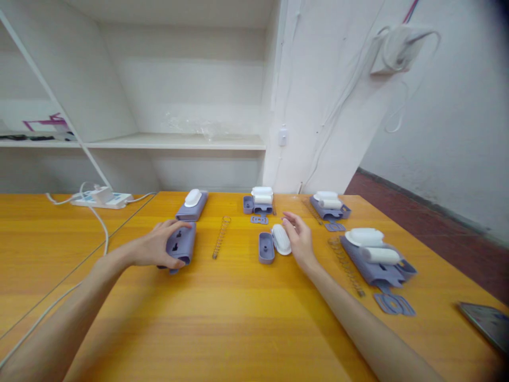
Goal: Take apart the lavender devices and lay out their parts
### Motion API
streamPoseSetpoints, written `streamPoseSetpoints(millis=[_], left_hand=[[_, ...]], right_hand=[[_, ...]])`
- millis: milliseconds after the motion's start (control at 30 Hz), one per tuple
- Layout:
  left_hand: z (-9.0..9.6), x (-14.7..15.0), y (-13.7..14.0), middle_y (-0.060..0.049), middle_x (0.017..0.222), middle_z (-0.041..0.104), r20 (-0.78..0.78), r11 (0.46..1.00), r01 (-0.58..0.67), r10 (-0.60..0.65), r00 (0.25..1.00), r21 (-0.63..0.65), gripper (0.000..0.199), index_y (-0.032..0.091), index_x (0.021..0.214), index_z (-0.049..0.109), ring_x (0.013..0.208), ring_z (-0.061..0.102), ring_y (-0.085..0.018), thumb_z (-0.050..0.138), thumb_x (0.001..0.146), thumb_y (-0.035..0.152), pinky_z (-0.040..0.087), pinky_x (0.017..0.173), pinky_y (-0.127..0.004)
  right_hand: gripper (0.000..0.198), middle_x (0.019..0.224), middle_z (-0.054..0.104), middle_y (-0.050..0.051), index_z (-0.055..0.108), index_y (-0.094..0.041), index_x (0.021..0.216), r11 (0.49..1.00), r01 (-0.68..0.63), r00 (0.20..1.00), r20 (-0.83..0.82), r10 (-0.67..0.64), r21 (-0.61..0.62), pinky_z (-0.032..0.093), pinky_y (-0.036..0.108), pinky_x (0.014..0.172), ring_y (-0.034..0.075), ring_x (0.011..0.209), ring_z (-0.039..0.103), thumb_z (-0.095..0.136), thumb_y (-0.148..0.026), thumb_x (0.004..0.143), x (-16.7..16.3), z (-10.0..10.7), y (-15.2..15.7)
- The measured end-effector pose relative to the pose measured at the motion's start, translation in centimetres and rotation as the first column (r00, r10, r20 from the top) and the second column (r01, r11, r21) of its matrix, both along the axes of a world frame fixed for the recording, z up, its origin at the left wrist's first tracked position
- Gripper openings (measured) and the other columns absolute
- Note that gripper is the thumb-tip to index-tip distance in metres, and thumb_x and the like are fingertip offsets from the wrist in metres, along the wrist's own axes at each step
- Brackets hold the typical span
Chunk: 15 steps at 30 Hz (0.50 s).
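Note:
My left hand (162, 245) is closed around a purple-grey plastic housing (181, 243) with keyhole-shaped slots, thumb at its near end and fingers at the far end. My right hand (299, 237) has its fingers slightly curved and apart beside a white ribbed oval piece (281, 240). The thumb is at that piece's right edge; whether it touches is unclear. Against the oval piece's left side stands a small open purple-grey cup (266, 248) with a peg inside. A metal coil spring (221, 237) lies between my two hands.
Further part sets with housings (374, 265), white rollers (380, 255), springs (345, 266) and flat cut-out plates (394, 304) lie at the right and back. Another housing (193, 207) bears a white oval piece. A power strip (101, 198) with cables is at left, a phone-like object (487, 321) at right.

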<state>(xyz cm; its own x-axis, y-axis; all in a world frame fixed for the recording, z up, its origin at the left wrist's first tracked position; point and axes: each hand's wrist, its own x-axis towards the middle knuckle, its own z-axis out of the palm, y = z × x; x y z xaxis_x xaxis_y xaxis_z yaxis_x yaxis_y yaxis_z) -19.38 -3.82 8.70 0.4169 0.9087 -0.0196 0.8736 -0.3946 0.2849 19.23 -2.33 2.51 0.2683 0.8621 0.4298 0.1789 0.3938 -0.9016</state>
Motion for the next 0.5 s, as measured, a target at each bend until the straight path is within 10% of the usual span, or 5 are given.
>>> streamPoseSetpoints(millis=[500], left_hand=[[-0.5,-4.7,-2.6,-0.007,0.151,0.019,-0.002,0.979,0.081,-0.083,0.997,-0.185,0.110,0.035,0.144,0.016,0.133,0.029,-0.036,0.076,0.053,0.050,0.033,0.105,-0.043]], right_hand=[[0.036,0.101,0.063,0.009,0.060,-0.017,0.104,1.000,-0.019,1.000,0.012,0.019,-0.019,0.045,0.035,0.080,0.021,0.091,0.057,0.056,-0.044,0.080,0.1,0.0,0.0]])
